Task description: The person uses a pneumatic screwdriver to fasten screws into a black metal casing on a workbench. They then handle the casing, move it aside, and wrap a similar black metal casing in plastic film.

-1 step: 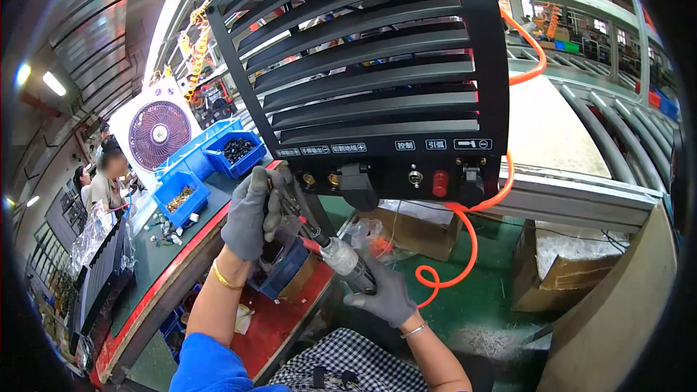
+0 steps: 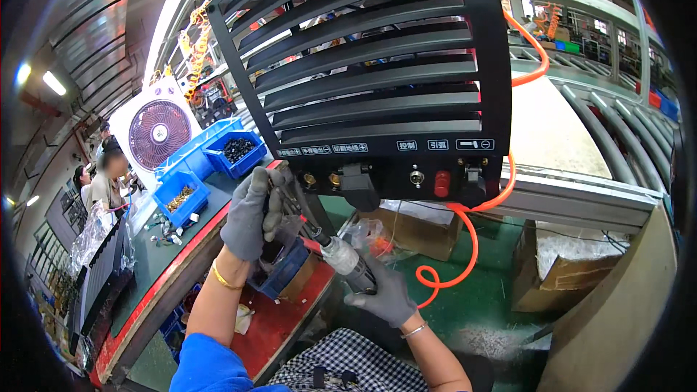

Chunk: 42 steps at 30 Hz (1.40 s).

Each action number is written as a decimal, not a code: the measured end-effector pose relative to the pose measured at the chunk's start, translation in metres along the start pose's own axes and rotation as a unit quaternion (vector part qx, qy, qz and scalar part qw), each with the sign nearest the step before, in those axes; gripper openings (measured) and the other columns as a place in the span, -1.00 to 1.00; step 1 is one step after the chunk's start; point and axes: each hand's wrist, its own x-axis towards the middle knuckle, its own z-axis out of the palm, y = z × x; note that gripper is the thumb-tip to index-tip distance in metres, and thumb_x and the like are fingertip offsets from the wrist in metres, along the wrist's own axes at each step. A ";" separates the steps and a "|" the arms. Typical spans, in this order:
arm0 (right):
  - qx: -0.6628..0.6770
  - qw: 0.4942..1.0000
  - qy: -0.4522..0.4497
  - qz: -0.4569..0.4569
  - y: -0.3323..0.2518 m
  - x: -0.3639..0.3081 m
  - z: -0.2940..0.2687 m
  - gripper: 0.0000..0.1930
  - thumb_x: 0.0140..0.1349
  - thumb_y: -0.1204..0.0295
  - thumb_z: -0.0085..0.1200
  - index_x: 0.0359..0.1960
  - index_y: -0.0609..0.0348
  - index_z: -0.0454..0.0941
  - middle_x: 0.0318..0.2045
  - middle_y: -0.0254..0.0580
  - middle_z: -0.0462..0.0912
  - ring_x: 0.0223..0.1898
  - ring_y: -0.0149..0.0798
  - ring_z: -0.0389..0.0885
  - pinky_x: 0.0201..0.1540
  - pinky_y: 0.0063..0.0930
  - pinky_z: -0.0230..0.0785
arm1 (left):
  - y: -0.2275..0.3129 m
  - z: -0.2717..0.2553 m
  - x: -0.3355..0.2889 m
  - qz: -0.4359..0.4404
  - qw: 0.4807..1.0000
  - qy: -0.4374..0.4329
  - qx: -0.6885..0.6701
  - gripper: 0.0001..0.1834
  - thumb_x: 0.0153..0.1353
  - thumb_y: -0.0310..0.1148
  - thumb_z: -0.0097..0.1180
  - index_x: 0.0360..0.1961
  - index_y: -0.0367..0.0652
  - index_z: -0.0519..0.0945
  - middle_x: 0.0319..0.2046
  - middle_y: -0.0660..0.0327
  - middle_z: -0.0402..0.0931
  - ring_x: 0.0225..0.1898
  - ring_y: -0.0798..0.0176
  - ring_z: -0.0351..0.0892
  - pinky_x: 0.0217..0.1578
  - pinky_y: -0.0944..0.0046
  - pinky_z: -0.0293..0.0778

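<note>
My right hand (image 2: pixel 390 296), in a grey glove, is wrapped round the rear of a power screwdriver (image 2: pixel 341 258). Its front part looks clear or pale, and its long bit points up and left. Beside the bit's tip, my gloved left hand (image 2: pixel 250 214) is closed with the fingertips together; whatever they pinch is hidden. Just right of it stands a black machine housing with a louvred panel (image 2: pixel 377 112). Along the housing's lower edge sit brass terminals (image 2: pixel 309 179), a black flap cover (image 2: pixel 359 187), a round metal socket (image 2: pixel 416 178) and a red connector (image 2: pixel 441 183).
Blue bins of black fasteners (image 2: pixel 237 149) and brass-coloured fasteners (image 2: pixel 181 198) stand on the left bench, near a white fan (image 2: pixel 160 133). An orange hose (image 2: pixel 473 247) loops beside the housing. Cardboard boxes (image 2: pixel 581 274) sit below the roller conveyor (image 2: pixel 606 127). People are far left.
</note>
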 end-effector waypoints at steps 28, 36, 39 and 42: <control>0.037 0.998 -0.038 0.037 -0.002 0.019 0.006 -0.11 -0.11 0.07 0.40 0.30 0.08 0.30 0.15 0.00 0.51 0.20 -0.02 0.49 0.18 -0.21 0.37 | -0.019 -0.016 0.026 0.078 0.994 -0.063 -0.033 -0.63 0.35 -0.05 0.08 -0.21 -0.20 0.53 -0.76 0.28 0.44 -0.83 0.46 0.31 -0.80 0.45 0.18; 0.033 0.999 -0.006 0.023 0.009 0.022 0.019 -0.08 -0.16 0.11 0.46 0.29 0.12 0.30 0.10 0.02 0.55 0.13 0.03 0.55 0.11 -0.20 0.42 | -0.001 -0.003 0.025 0.073 0.993 -0.055 0.074 -0.67 0.44 -0.12 -0.04 -0.24 -0.20 0.52 -0.73 0.27 0.44 -0.86 0.48 0.28 -0.84 0.49 0.12; 0.027 0.999 0.020 0.002 0.018 0.027 0.033 -0.05 -0.19 0.12 0.47 0.29 0.14 0.28 0.05 0.04 0.58 0.09 0.05 0.58 0.07 -0.20 0.45 | 0.006 -0.007 0.025 0.068 0.975 -0.025 0.209 -0.66 0.45 -0.11 -0.07 -0.24 -0.20 0.51 -0.65 0.27 0.48 -0.73 0.48 0.40 -0.72 0.48 0.23; 0.030 0.998 0.053 -0.021 0.028 0.031 0.042 -0.04 -0.20 0.14 0.48 0.29 0.15 0.27 0.03 0.05 0.60 0.07 0.05 0.60 0.05 -0.21 0.47 | 0.003 -0.011 0.038 0.215 0.922 0.024 0.320 -0.62 0.44 -0.08 -0.05 -0.19 -0.23 0.52 -0.53 0.29 0.52 -0.55 0.49 0.46 -0.55 0.48 0.33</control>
